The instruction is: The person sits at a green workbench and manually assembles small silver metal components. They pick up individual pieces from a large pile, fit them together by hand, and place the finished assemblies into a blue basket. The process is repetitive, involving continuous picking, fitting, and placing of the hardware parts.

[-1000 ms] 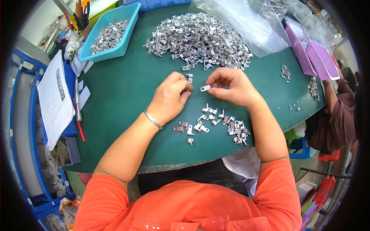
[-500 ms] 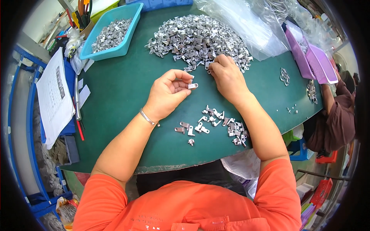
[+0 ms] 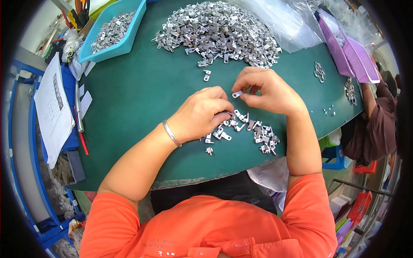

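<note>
My right hand (image 3: 269, 88) pinches a small metal bracket (image 3: 236, 94) with a round hole, held above the table between thumb and forefinger. Just left of it, my left hand (image 3: 204, 109) is lowered to the table, fingers closed together at the edge of a loose group of brackets (image 3: 236, 124). What its fingertips hold, if anything, is hidden. A large heap of similar grey brackets (image 3: 219, 32) lies beyond both hands. Two brackets (image 3: 207, 75) sit apart between the heap and my left hand.
On the green table (image 3: 129, 107), a turquoise basket (image 3: 133, 36) of metal parts stands far left. Papers (image 3: 53, 112) lie at the left edge. Clear plastic bags (image 3: 288, 30) and a purple basket (image 3: 357, 64) are far right, near metal rings (image 3: 319, 72). Another person's sleeve (image 3: 372, 129) shows at right.
My left hand has come nearer and right, from holding up a bracket to the loose group. My right hand has drawn back from the heap with a bracket. The view has shifted slightly.
</note>
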The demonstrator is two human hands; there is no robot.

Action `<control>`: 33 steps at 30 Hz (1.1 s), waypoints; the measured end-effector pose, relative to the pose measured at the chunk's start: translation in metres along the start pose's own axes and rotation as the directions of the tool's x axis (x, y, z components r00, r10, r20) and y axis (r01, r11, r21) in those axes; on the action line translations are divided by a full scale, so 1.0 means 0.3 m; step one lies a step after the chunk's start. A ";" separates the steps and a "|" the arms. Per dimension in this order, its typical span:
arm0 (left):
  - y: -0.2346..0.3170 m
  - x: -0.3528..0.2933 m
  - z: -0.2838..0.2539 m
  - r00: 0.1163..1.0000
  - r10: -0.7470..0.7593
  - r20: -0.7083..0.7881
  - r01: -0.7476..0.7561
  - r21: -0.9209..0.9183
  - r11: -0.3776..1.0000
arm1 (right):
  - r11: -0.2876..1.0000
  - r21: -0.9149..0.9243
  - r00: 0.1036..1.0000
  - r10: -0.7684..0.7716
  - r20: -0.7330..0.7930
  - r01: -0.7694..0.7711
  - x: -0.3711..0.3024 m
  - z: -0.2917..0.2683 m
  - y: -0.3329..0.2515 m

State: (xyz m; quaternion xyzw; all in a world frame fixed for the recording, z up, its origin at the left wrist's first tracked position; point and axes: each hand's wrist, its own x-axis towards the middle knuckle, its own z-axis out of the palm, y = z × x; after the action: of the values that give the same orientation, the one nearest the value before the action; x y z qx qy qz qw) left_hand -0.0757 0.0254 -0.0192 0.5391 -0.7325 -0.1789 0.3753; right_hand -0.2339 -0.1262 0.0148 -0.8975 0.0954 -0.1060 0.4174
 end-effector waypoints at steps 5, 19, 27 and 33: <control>0.001 -0.012 -0.011 0.999 -0.004 -0.036 -0.001 -0.121 0.993 | 0.988 0.129 0.970 0.054 0.235 -0.086 -0.016 -0.050 0.003; 0.025 -0.010 -0.059 0.770 0.351 -0.533 -0.234 0.277 0.932 | 0.970 -0.119 0.952 -0.234 -0.197 0.214 0.081 0.128 0.045; 0.029 -0.013 -0.066 0.759 0.402 -0.513 -0.274 0.309 0.911 | 0.922 0.374 0.978 0.161 -0.135 -0.101 0.072 0.105 0.061; 0.024 -0.011 -0.066 0.752 0.433 -0.498 -0.309 0.313 0.898 | 0.657 0.721 0.975 0.147 0.167 -0.222 0.042 0.029 0.044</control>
State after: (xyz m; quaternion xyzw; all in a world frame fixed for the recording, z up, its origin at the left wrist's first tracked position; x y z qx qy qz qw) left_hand -0.0653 0.0339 -0.0025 0.4469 -0.6986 0.1429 0.5402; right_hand -0.2207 -0.1315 0.0005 -0.6433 0.1157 -0.0501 0.7552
